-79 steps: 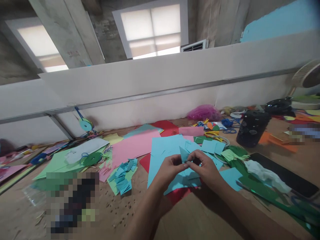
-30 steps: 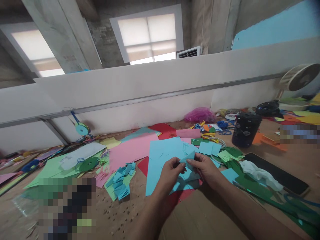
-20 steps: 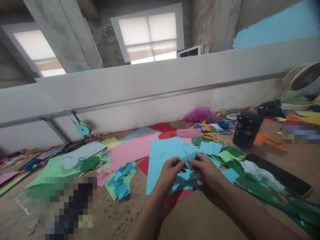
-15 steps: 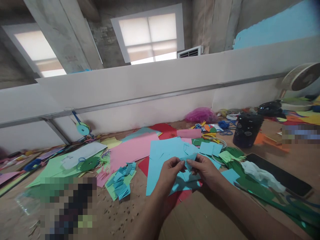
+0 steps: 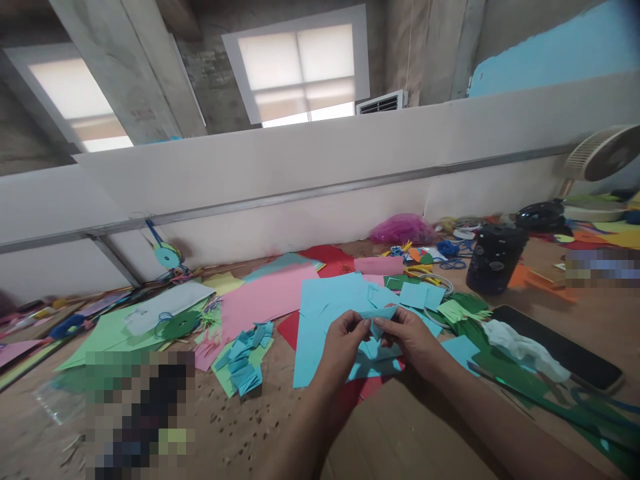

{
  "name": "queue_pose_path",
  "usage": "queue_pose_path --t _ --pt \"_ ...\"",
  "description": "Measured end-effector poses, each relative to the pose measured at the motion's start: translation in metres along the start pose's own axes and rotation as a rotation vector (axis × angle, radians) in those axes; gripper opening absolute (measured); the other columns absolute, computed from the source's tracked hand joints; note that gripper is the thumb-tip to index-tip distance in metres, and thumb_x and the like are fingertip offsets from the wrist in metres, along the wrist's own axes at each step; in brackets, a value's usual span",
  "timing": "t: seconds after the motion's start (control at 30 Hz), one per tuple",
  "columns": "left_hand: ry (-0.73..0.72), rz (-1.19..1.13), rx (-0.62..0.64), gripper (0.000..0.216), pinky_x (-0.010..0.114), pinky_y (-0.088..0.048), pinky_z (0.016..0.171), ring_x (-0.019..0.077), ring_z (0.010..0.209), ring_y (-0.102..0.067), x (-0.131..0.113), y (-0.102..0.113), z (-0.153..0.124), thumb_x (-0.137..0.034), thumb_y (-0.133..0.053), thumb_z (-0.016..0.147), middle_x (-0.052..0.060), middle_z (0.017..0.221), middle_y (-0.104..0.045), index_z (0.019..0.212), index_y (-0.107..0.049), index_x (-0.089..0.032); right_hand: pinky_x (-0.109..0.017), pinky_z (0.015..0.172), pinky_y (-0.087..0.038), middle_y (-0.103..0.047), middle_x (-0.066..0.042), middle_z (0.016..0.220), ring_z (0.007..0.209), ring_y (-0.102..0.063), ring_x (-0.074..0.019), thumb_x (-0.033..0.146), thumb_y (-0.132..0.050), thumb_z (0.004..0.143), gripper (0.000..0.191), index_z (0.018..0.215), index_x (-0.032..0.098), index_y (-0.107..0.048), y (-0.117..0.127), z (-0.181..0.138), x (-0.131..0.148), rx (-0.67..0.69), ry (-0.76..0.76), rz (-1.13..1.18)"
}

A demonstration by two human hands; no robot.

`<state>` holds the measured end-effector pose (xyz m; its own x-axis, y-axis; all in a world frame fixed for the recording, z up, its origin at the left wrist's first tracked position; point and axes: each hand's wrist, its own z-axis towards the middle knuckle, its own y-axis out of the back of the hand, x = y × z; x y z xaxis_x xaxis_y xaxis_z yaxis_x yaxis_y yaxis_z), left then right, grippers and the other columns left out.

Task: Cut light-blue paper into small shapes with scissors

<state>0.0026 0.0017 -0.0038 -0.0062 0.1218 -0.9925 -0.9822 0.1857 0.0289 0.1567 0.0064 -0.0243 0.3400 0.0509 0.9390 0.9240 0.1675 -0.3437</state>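
Small blue paper (image 5: 376,313) turned from tip-up to tip-down; left hand (image 5: 347,333), right hand (image 5: 407,331) pinch it, fingertips closed; folding seemingly unfinished.

At the centre of the frame, we cannot see all of the small blue paper (image 5: 377,313): the left hand (image 5: 345,335) and right hand (image 5: 404,331) cover part of it, and its creases are too fine for us to read. At lower left, coarse pixel blocks blur a dark object (image 5: 153,407). The right edge crops the fan (image 5: 603,157); the left, a pink sheet (image 5: 19,351).
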Motion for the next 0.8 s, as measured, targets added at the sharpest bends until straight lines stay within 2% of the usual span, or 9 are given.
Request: queue_pose_path --t 0.2,0.37,0.53,0.63,0.7,0.8 --pt "0.021 -0.008 0.003 0.029 0.027 -0.039 0.065 0.0148 0.063 -0.054 -0.002 -0.006 -0.001 -0.045 -0.060 0.078 -0.001 0.063 -0.055 0.067 -0.050 -0.020 -0.025 0.052 -0.040 -0.066 0.000 0.071 0.052 -0.054 -0.0113 0.038 -0.080 0.069 0.029 0.080 0.018 -0.062 -0.002 -0.001 0.001 -0.015 0.025 0.010" --pt "-0.028 0.073 0.011 0.026 0.027 -0.038 0.065 0.0142 0.064 -0.051 0.002 -0.001 0.001 -0.039 -0.054 0.083 -0.002 0.062 -0.053 0.067 -0.046 -0.020 -0.024 0.050 -0.037 -0.062 0.002 0.062 0.050 -0.052 -0.0108 0.040 -0.079 0.069 0.032 0.078 0.018 -0.057 0.000 -0.001 0.004 0.007 -0.016 -0.006" --pt "-0.053 0.316 0.051 0.021 0.025 -0.033 0.060 0.0131 0.063 -0.045 0.002 0.011 0.002 -0.034 -0.051 0.084 -0.004 0.063 -0.049 0.069 -0.047 -0.020 -0.023 0.049 -0.036 -0.059 0.004 0.060 0.049 -0.053 -0.0107 0.041 -0.082 0.063 0.034 0.076 0.019 -0.061 0.004 0.001 0.008 -0.041 -0.022 -0.174" --pt "-0.076 0.435 0.028 0.021 0.025 -0.030 0.058 0.0126 0.063 -0.041 0.000 0.014 0.001 -0.034 -0.052 0.085 -0.004 0.063 -0.047 0.070 -0.050 -0.020 -0.025 0.050 -0.039 -0.060 0.003 0.060 0.049 -0.053 -0.0111 0.043 -0.083 0.058 0.036 0.069 0.018 -0.060 0.004 0.002 0.008 -0.002 -0.070 -0.252" --pt "-0.088 0.421 0.009 0.024 0.025 -0.029 0.058 0.0124 0.063 -0.040 -0.001 0.013 0.001 -0.037 -0.051 0.085 -0.004 0.063 -0.046 0.069 -0.049 -0.020 -0.026 0.051 -0.040 -0.060 0.002 0.058 0.050 -0.053 -0.0120 0.047 -0.081 0.059 0.038 0.065 0.017 -0.058 0.002 0.001 0.008 0.037 -0.100 -0.268" --pt "-0.073 0.277 0.023 0.027 0.025 -0.033 0.059 0.0125 0.063 -0.041 0.000 0.011 0.002 -0.041 -0.050 0.085 -0.004 0.064 -0.046 0.069 -0.049 -0.019 -0.025 0.052 -0.040 -0.062 0.000 0.060 0.052 -0.055 -0.0124 0.049 -0.079 0.062 0.039 0.065 0.017 -0.058 0.000 -0.001 0.009 0.066 -0.097 -0.276"
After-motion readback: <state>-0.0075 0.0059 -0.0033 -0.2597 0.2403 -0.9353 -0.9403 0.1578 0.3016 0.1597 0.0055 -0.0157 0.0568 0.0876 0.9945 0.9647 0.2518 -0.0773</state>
